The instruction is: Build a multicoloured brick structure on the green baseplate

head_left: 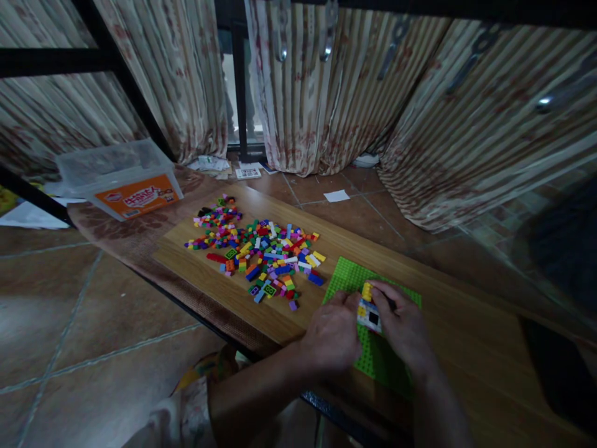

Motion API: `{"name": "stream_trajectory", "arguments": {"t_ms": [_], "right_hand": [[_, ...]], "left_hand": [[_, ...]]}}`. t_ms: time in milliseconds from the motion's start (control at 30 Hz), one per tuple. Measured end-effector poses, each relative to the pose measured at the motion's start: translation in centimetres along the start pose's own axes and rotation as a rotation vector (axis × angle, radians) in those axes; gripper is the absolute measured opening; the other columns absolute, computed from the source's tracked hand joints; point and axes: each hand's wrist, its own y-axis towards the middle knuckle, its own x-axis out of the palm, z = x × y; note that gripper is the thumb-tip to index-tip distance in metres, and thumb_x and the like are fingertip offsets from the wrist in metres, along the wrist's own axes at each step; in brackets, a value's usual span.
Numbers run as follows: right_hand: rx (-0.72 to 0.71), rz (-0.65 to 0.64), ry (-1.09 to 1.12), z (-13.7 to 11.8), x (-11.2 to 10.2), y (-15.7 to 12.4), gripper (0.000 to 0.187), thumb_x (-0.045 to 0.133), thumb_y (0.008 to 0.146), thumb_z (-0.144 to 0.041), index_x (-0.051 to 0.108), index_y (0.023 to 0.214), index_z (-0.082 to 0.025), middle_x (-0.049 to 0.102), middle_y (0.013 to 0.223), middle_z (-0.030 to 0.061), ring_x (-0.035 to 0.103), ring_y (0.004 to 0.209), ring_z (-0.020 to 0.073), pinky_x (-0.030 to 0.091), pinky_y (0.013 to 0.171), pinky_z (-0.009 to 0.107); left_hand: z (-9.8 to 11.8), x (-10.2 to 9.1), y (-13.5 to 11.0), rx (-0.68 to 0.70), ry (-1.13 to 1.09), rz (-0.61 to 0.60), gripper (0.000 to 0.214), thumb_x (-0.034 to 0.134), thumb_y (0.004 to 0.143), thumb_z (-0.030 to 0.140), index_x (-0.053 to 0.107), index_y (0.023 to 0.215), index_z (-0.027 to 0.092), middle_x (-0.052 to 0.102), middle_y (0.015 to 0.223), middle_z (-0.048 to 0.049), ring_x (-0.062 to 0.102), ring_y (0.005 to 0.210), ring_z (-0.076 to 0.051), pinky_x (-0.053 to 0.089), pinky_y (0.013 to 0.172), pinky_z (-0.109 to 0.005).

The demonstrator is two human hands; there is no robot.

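Observation:
A small build of toy bricks, white and light blue with yellow parts and a black square, stands on the green baseplate. From its left side my left hand is closed against it, the fingertips partly hidden. My right hand comes from the other side, thumb and fingers closed around the yellow brick at the top of the build. Whether that brick is fully pressed on, I cannot tell. Left of the baseplate lies a spread of loose, many-coloured bricks.
The wooden board rests on a brown cloth-covered table. A clear plastic tub with an orange label stands at the far left. A dark flat object lies at the right. Striped curtains hang behind; papers lie on the tiled floor.

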Motion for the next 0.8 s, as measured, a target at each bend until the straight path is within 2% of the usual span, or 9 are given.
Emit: {"name": "stream_trajectory", "arguments": {"t_ms": [233, 467, 800], "right_hand": [[0.013, -0.005, -0.048, 0.0, 0.1, 0.0, 0.040, 0.044, 0.087, -0.051, 0.070, 0.099, -0.023, 0.069, 0.105, 0.0063, 0.061, 0.098, 0.0233, 0.044, 0.094, 0.043], [-0.003, 0.005, -0.015, -0.7, 0.3, -0.2, 0.037, 0.050, 0.085, -0.054, 0.070, 0.092, -0.023, 0.069, 0.101, 0.0060, 0.061, 0.097, 0.0239, 0.044, 0.092, 0.042], [0.058, 0.054, -0.018, -1.0, 0.7, -0.3, 0.038, 0.048, 0.086, -0.053, 0.069, 0.087, -0.022, 0.069, 0.096, 0.0060, 0.062, 0.090, 0.0229, 0.045, 0.086, 0.038]], "left_hand": [[0.2, 0.2, -0.1, 0.015, 0.049, -0.009, 0.059, 0.050, 0.074, 0.012, 0.044, 0.133, 0.011, 0.058, 0.121, -0.0170, 0.060, 0.104, -0.029, 0.051, 0.092, -0.040], [0.1, 0.2, -0.1, 0.046, 0.050, 0.010, 0.042, 0.043, 0.083, 0.017, 0.049, 0.124, 0.010, 0.060, 0.113, -0.0170, 0.061, 0.098, -0.030, 0.052, 0.086, -0.042], [0.2, 0.3, -0.2, 0.041, 0.055, 0.007, 0.053, 0.045, 0.083, 0.020, 0.042, 0.135, 0.009, 0.058, 0.120, -0.0170, 0.060, 0.103, -0.030, 0.051, 0.092, -0.041]]}}
